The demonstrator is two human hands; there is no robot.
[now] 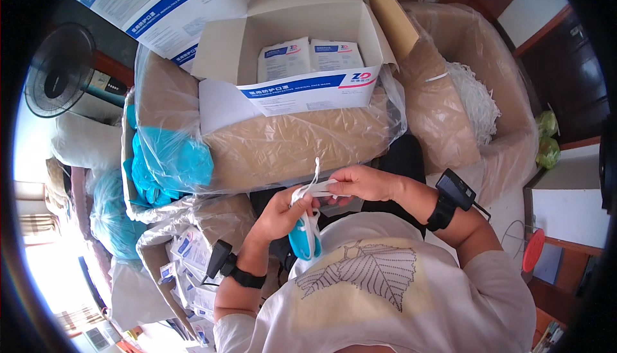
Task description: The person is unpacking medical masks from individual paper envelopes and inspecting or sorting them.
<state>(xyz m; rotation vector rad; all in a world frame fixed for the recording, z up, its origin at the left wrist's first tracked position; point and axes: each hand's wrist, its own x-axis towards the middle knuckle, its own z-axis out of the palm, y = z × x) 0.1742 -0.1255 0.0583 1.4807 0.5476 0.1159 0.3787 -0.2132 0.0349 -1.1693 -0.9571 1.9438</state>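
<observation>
Close to my body, my left hand [283, 213] is closed around a blue face mask [304, 240] with white straps. The mask's blue side hangs below my fingers, and one thin strap end sticks up above them. To its right, my right hand [361, 183] pinches a flat white band [319, 188] stretching across from the left hand. Whether that band is part of the mask I cannot tell. Beyond both hands, an open white carton [308, 96] with a blue stripe holds flat white packets [283, 59], standing in two groups.
A large plastic-lined cardboard box [289, 141] supports the carton. Blue masks [157, 170] fill a bin at left, above a box of loose packets [193, 260]. More white cartons [173, 12] stand far left, near a fan [59, 70]. A lined box [508, 89] at right contains white strands [474, 99].
</observation>
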